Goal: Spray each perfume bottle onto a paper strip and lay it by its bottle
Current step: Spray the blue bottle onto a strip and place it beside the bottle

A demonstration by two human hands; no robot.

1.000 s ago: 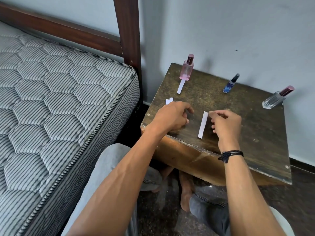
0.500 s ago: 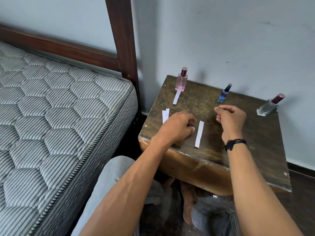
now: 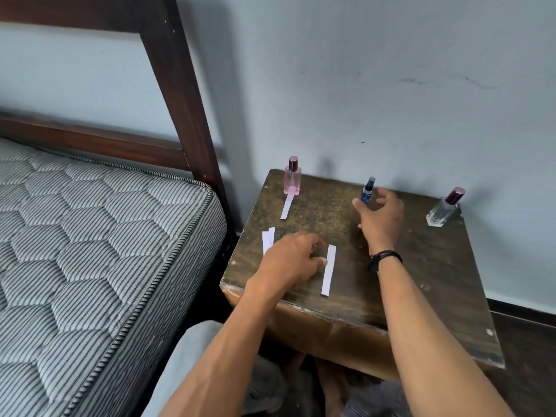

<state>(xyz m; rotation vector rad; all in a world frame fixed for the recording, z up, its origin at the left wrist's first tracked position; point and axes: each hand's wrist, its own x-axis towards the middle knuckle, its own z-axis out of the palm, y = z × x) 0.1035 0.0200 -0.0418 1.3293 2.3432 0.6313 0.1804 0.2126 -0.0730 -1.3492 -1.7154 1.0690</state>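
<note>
- Done, in our judgement: one bottle of three. The pink bottle (image 3: 292,179) stands at the far left corner of the table (image 3: 427,266), with a paper strip (image 3: 286,207) laid just in front of it.
- In hand: the blue bottle (image 3: 367,192), upright at the far edge. The right hand (image 3: 381,216) is spread around it, fingers released and not yet closed.
- The left hand (image 3: 288,260) rests with fingers curled under, grasping nothing. One fingertip is at the edge of the loose strip (image 3: 328,269).
- Outstanding: the blue bottle and the clear bottle (image 3: 443,209), neither with a strip. Spare strips (image 3: 267,239) lie near the left edge.
</note>
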